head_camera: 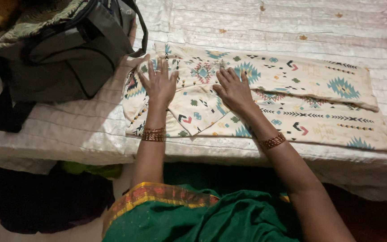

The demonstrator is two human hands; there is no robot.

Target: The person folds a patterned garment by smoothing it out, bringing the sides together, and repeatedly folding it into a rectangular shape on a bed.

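A cream cloth [310, 98] with teal, red and black geometric patterns lies folded lengthwise on a white bed cover [68, 130]. My left hand [158, 84] rests flat on the cloth's left end, fingers spread. My right hand [234, 89] lies flat on the cloth a little to the right, fingers apart, beside a diagonal fold edge. Both wrists wear reddish-gold bangles. Neither hand grips anything.
A large grey bag with black straps [63, 54] stands on the bed at the left, close to the cloth's end. Dark bundles [36, 197] lie on the floor under the bed edge. A green garment with an orange border [193, 215] fills the lower centre.
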